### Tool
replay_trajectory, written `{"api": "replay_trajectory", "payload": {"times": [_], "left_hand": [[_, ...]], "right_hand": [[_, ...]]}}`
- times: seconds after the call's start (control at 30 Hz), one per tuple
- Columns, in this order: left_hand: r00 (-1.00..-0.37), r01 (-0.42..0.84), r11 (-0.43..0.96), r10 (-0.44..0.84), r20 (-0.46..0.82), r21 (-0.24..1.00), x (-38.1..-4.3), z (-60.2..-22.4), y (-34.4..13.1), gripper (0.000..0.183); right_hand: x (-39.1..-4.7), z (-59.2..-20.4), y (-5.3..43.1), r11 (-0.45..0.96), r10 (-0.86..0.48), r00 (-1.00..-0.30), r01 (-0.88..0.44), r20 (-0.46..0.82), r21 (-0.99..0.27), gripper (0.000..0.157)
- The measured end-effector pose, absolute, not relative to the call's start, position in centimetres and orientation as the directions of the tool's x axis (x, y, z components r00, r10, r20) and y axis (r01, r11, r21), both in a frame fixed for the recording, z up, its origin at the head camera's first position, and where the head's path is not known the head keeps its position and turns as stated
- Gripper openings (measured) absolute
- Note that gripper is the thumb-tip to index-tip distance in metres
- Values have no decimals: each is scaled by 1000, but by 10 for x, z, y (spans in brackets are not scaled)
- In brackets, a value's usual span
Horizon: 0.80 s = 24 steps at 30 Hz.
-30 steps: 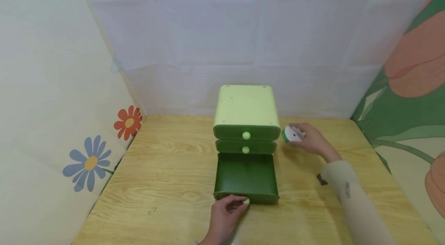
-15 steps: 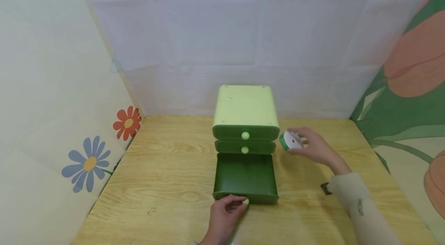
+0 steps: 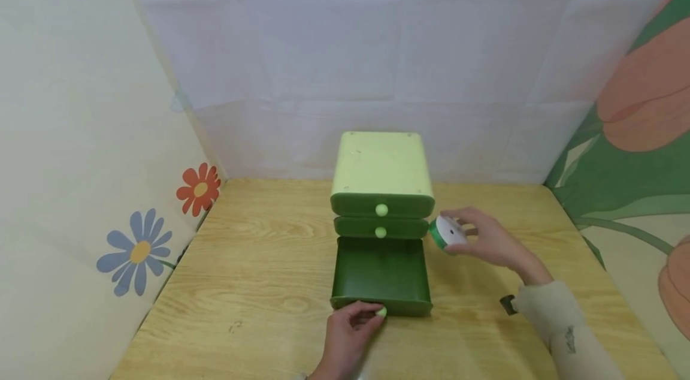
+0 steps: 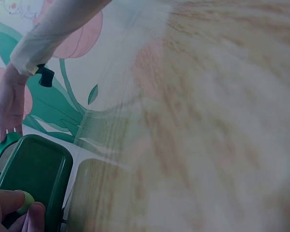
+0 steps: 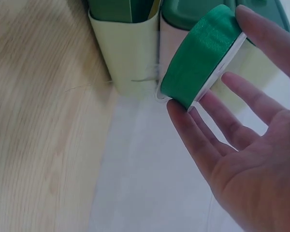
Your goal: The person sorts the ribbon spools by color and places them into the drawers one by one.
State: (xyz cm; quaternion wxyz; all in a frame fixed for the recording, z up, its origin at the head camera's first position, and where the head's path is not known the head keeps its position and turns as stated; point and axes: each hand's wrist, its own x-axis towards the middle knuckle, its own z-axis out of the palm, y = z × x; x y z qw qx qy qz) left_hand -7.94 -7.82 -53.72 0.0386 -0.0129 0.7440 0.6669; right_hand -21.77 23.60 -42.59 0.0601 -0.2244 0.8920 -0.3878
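Note:
A small green chest of drawers [image 3: 383,161] stands on the wooden table, its bottom drawer [image 3: 380,269] pulled out and bare inside. My left hand [image 3: 350,332] pinches the pale green knob [image 3: 381,311] of that drawer between thumb and fingers; the left wrist view shows the same knob [image 4: 26,203] close up. To the right of the chest, my right hand [image 3: 487,239] holds a spool of green ribbon [image 5: 203,58] by its edge, between thumb and fingertips. The spool's white side faces right in the head view. It is off the table, near the middle drawer's right end.
The upper drawer [image 3: 356,205] and middle drawer [image 3: 353,227] are pushed in, each with a round knob. A white cloth wall [image 3: 302,68] rises behind the table [image 3: 259,272]. Flower-printed panels stand left and right. A dark device [image 3: 508,304] sits at the right wrist.
My right hand has come nearer the front with the ribbon spool, which has shifted slightly left and downward in view. The left hand and the open drawer have stayed in place.

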Motion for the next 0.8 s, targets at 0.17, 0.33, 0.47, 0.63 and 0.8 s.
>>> {"api": "replay_trajectory", "payload": {"times": [0.17,0.33,0.47,0.63,0.8], "left_hand": [[-997,-71,109,36,-75,992,-79,-538,-77,15],[-997,-59,118,46,-65,991,-80,-537,-78,15],[-997,-54,122,46,-60,991,-80,-537,-78,16],[-998,-47,119,45,-53,992,-80,-537,-78,16],[-997,-50,113,47,-55,992,-80,-537,-78,16]], "right_hand": [[-212,-425,234,598,-460,-886,-349,47,-721,69],[-206,-423,232,608,-472,-881,-352,32,-711,66],[-203,-422,228,608,-495,-868,-367,25,-704,66],[-199,-422,222,598,-528,-849,-395,28,-698,65],[-197,-422,215,570,-572,-819,-429,36,-701,64]]}}
